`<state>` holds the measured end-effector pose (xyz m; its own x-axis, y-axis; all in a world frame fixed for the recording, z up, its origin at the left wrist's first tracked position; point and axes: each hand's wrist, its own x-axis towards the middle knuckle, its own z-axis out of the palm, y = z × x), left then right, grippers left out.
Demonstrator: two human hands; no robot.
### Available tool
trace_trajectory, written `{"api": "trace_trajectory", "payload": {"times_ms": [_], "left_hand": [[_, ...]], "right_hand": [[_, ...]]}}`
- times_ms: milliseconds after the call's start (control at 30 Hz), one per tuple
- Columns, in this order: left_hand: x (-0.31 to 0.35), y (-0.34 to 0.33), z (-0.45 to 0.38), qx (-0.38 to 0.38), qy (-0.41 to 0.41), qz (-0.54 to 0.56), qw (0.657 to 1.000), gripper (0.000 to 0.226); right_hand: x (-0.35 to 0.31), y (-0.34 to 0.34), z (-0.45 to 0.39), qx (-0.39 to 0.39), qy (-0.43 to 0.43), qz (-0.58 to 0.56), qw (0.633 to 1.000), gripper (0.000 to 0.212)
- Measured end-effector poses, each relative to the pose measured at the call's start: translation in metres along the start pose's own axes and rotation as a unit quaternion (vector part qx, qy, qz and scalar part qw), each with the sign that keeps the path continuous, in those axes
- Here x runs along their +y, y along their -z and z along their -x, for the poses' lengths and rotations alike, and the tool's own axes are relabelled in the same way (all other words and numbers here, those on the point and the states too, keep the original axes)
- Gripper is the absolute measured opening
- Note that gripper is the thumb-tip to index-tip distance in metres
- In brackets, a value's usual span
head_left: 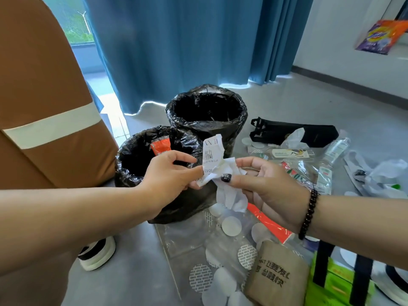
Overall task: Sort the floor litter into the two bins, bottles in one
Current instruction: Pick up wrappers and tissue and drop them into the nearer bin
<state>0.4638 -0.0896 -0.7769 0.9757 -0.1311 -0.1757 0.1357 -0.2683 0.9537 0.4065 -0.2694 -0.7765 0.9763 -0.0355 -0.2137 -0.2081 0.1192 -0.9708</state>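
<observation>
Two bins lined with black bags stand on the grey floor: the near bin [130, 151] holds an orange wrapper [161, 147], the far bin [239, 117] looks dark inside. In front of the near bin, my left hand [172, 173] and my right hand [265, 184] both pinch a bundle of crumpled white paper [223, 171], a printed slip on top and tissue hanging below. A clear plastic bottle [336, 149] lies on the floor at the right among wrappers.
Litter covers the floor: a clear bag of white round pads [220, 257], a brown paper pack [278, 272], an orange-red wrapper [269, 224], a black bag [293, 131], white plastic bags [384, 175]. A brown seat [44, 96] stands left, blue curtain [187, 40] behind.
</observation>
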Motion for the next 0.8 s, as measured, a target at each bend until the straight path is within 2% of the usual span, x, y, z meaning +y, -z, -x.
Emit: {"api": "trace_trajectory", "payload": {"times_ms": [67, 233, 333, 400, 467, 500, 600, 633, 733, 800], "left_hand": [[0.002, -0.001, 0.003, 0.0, -0.033, -0.034, 0.999, 0.025], [0.01, -0.006, 0.009, -0.015, -0.081, -0.051, 0.995, 0.016], [0.015, -0.006, 0.008, -0.069, 0.001, -0.01, 0.998, 0.02], [0.017, -0.004, 0.008, -0.152, 0.098, 0.025, 0.983, 0.035], [0.019, -0.004, 0.01, -0.213, 0.136, 0.075, 0.965, 0.05], [0.018, -0.003, 0.009, -0.213, 0.121, 0.093, 0.965, 0.05], [0.021, 0.003, 0.006, -0.157, 0.037, 0.087, 0.983, 0.023], [0.023, 0.006, 0.004, -0.15, 0.014, 0.078, 0.986, 0.023], [0.028, 0.01, 0.0, -0.171, -0.014, 0.024, 0.985, 0.051], [0.028, 0.009, -0.001, -0.178, -0.008, -0.029, 0.984, 0.059]], "right_hand": [[0.0, -0.002, 0.001, -0.006, 0.006, 0.008, 1.0, 0.069], [-0.005, -0.003, -0.008, 0.041, 0.039, 0.042, 0.998, 0.027], [-0.016, -0.003, -0.009, 0.018, 0.057, -0.002, 0.998, 0.021], [-0.018, 0.0, -0.008, 0.004, 0.07, -0.017, 0.997, 0.02], [-0.017, 0.001, -0.007, 0.008, 0.079, -0.008, 0.997, 0.02], [-0.016, 0.001, -0.007, 0.011, 0.08, 0.0, 0.997, 0.019], [-0.015, 0.006, -0.007, 0.01, 0.08, -0.014, 0.997, 0.016], [-0.014, 0.008, -0.007, 0.013, 0.079, -0.019, 0.997, 0.015], [-0.01, 0.015, -0.008, 0.004, 0.072, -0.033, 0.997, 0.013], [-0.008, 0.014, -0.008, -0.018, 0.062, -0.039, 0.997, 0.011]]}}
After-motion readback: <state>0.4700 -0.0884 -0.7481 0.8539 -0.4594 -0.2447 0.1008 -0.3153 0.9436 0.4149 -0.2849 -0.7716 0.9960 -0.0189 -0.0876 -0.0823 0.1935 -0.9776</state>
